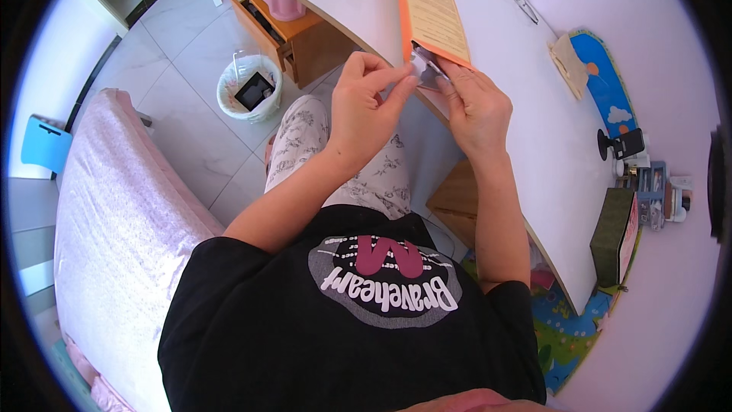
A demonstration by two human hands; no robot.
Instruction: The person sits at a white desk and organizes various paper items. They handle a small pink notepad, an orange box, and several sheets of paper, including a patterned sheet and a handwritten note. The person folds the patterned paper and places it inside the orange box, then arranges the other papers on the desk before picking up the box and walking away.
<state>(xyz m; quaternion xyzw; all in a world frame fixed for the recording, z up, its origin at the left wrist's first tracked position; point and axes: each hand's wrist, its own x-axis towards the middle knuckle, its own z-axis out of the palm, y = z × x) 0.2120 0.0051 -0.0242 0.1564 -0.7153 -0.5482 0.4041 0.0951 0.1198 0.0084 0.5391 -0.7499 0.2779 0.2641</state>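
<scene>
An orange box (pixel 437 11) with a cream printed panel is held up over the desk's near edge, its end towards me open. My right hand (pixel 480 103) grips it at that lower end, fingers along the orange edge and thumb underneath. Thumb and forefinger of my left hand (pixel 369 103) pinch at a small pale piece (pixel 419 64) in the opening; whether it is a flap or something inside, I cannot tell. A dark inner edge shows there too. The rest of the contents is hidden.
On the white desk (pixel 532 126) lie glasses (pixel 520 2), a beige pouch (pixel 566 66) and a dark green box (pixel 612 237). A lined waste bin (pixel 250 88) stands on the tiles near an open wooden drawer (pixel 257 26). A pink-covered bed (pixel 126 200) is at left.
</scene>
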